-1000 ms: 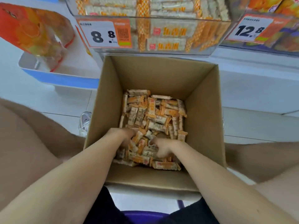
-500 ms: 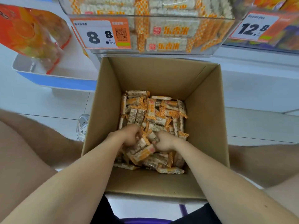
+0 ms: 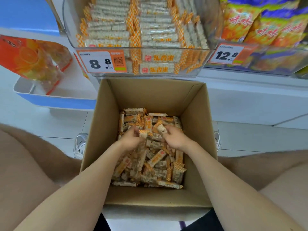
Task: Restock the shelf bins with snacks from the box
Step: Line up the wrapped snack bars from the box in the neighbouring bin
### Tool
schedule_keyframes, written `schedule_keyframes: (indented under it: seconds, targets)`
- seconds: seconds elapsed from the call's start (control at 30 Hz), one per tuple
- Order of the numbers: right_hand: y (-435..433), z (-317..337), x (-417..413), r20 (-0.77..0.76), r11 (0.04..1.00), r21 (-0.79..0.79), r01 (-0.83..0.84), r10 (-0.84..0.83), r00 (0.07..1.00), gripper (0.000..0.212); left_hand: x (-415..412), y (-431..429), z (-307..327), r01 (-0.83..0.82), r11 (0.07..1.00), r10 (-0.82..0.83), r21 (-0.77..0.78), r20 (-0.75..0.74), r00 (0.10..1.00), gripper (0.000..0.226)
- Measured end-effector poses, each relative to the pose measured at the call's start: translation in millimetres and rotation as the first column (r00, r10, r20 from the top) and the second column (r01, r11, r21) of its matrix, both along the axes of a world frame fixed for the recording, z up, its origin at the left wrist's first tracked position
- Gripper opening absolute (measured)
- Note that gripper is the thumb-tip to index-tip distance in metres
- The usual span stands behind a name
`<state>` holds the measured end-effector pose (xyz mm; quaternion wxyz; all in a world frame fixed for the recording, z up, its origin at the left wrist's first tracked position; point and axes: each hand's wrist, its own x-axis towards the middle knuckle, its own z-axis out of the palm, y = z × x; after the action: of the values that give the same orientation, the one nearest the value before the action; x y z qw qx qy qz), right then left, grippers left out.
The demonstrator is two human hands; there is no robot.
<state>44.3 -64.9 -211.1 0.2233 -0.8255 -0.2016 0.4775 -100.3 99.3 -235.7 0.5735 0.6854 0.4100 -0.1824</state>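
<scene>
An open cardboard box stands on the floor between my knees, its bottom covered with several orange-and-white wrapped snack bars. Both my hands are inside it, raised above the pile. My left hand grips a snack bar whose end sticks out past the fingers. My right hand grips another bar near its tip. Straight above the box, a clear shelf bin holds rows of the same snack bars, with an 8.8 price tag on its front.
A neighbouring bin at the right holds orange and purple snack bags behind a 12.8 tag. At the left an orange bag lies in a white and blue tray. White shoes flank the box on the tiled floor.
Both hands have risen from the pile near the box's front and moved toward its middle, each lifting a snack bar. My view has tilted up, showing more of the shelf bin.
</scene>
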Motion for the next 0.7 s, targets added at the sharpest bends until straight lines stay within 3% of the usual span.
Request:
schedule_keyframes:
  seconds: [0.1, 0.2, 0.3, 0.43, 0.7]
  targets:
    - [5.7, 35.9, -3.3, 0.018, 0.993, 0.096, 0.068, -0.07, 0.997, 0.054, 7.9, 5.0, 11.0, -0.19, 0.964, 0.21, -0.187, 0.094, 0.973, 0.064]
    - [10.4, 64.4, -8.3, 0.065, 0.974, 0.216, 0.074, -0.09, 0.994, 0.043, 19.2, 1.9, 44.7, -0.299, 0.891, 0.379, -0.342, 0.198, 0.904, 0.052]
    - [9.5, 81.3, -8.3, 0.19, 0.956, 0.293, -0.01, -0.048, 0.981, 0.043, 24.0, -2.7, 71.5, -0.258, 0.874, 0.39, -0.412, 0.277, 0.878, 0.042]
    - [0.6, 106.9, -5.3, 0.371, 0.925, 0.379, -0.009, -0.144, 0.917, 0.043, 18.7, 4.2, 98.2, -0.238, 0.832, 0.436, -0.5, 0.327, 0.838, 0.042]
    - [-8.8, 137.3, -9.8, 0.341, 0.882, 0.47, 0.022, -0.204, 0.918, 0.048, 10.0, -0.3, 146.2, -0.171, 0.884, 0.366, -0.434, 0.418, 0.831, 0.034]
